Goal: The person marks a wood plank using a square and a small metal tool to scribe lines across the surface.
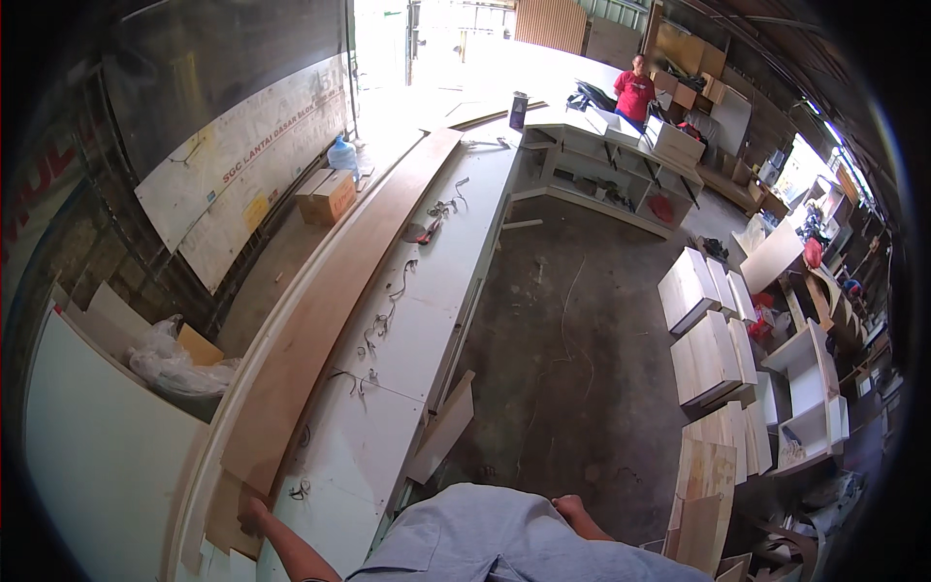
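My left hand (254,516) grips the near end of a long plywood strip (351,272) at lower left, its fingers closed at the edge. The strip lies lengthwise on a long white bench top (417,339), beside a pale edge strip. Thin curly shavings lie along the white surface, with a red-and-dark tool (423,232) among them. My right hand (570,508) hangs beside my body, fingers curled; whether it holds anything I cannot make out.
A person in red (634,95) stands behind a white shelving unit (543,175). Stacked wooden boxes (703,357) and boards line the right. A cardboard box (326,199) and blue jug (342,158) stand left of the bench. A loose panel (444,429) leans against the bench's right side.
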Demonstrator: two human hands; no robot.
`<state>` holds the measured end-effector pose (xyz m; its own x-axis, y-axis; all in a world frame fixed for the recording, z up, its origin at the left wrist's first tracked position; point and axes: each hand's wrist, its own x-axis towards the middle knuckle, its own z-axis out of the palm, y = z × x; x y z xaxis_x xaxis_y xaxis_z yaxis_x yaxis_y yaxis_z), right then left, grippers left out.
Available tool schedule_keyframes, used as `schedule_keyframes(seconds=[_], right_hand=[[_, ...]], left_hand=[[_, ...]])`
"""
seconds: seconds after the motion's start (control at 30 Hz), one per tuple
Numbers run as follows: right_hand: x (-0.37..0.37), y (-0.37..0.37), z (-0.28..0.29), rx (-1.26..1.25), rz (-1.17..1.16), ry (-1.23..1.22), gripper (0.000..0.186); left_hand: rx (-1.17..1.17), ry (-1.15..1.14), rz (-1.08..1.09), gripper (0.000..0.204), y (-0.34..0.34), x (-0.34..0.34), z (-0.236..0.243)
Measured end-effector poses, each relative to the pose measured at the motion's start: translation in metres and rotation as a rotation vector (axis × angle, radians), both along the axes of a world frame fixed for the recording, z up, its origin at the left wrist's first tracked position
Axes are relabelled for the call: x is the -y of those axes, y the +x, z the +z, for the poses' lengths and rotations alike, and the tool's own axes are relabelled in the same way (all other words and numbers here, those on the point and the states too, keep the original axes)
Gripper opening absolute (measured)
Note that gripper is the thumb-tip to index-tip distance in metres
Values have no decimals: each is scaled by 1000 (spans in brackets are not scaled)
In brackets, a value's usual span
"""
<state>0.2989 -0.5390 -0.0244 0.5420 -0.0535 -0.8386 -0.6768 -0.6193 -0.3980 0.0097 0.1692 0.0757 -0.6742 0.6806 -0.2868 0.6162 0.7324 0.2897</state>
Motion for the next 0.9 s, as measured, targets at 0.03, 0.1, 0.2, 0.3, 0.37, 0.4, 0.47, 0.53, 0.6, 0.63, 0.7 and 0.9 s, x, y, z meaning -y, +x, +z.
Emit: schedule_keyframes(seconds=[0.03, 0.1, 0.2, 0.3, 0.37, 0.4, 0.47, 0.53, 0.6, 0.63, 0.7, 0.9], right_hand=[[-1, 0, 0, -5, 7, -3, 27], [-2, 1, -4, -6, 44, 4, 27], [-1, 9, -14, 1, 63, -25, 26], [-3, 21, -20, 19, 119, 2, 26], [-9, 27, -20, 24, 121, -6, 26], [-14, 28, -19, 0, 99, -61, 26], [-23, 28, -15, 32, 163, 3, 27], [-30, 28, -12, 28, 228, 11, 28], [-36, 30, -15, 126, 404, -47, 32], [-37, 30, -19, 67, 434, -98, 35], [-36, 39, -32, 177, 609, -58, 31], [-25, 78, -113, 311, 1096, -34, 21]], left_hand=[[1, 1, -21, 66, -7, -4, -6], [82, 69, 15, 70, -21, -11, -19], [-67, 19, 97, 74, -41, -18, -31], [44, 34, 9, 75, -60, -19, -34], [55, 47, 9, 76, -71, -19, -37], [79, 69, 11, 77, -77, -20, -39], [68, 50, 18, 76, -89, -24, -44], [-39, -97, -171, 72, -101, -30, -49], [-194, -226, -372, 69, -112, -33, -56], [-100, -162, -302, 69, -111, -35, -61], [179, 43, -103, 71, -114, -35, -64], [-188, 307, -98, 54, -98, -13, -41]])
